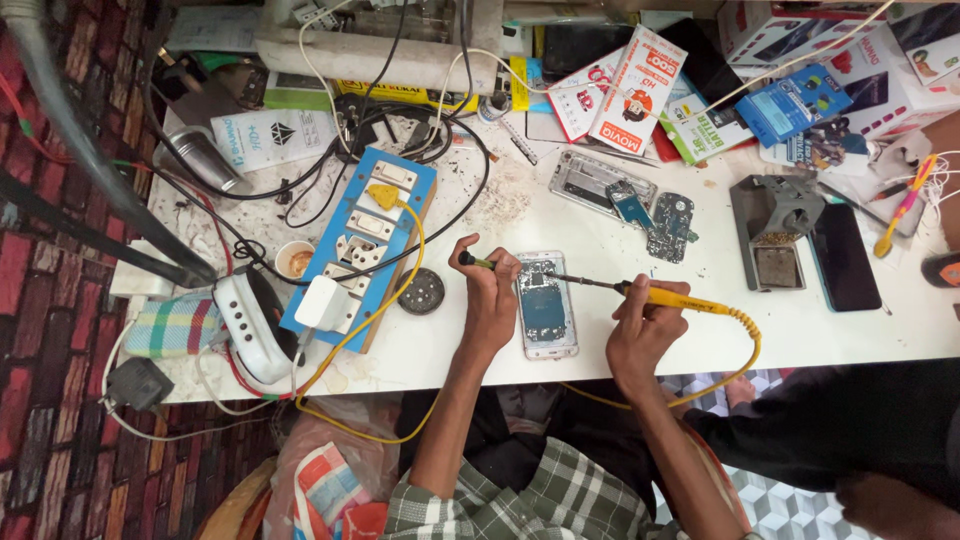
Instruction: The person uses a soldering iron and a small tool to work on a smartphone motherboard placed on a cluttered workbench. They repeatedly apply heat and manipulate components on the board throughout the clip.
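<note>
I'm over a white worktop [560, 345], its near edge bare apart from a yellow cord [745, 350] looping off it; red patterned floor lies to my left. My right hand [645, 325] is clenched on a yellow soldering iron [680, 298], tip on the opened phone [546, 305] lying flat between my hands. My left hand [490, 295] pinches a small dark tool [474, 262] beside the phone. Further out, a small cup [294, 258] holds brownish residue, and a blue switchboard [362, 245] sits left. Boxes [640, 90] crowd the far edge.
</note>
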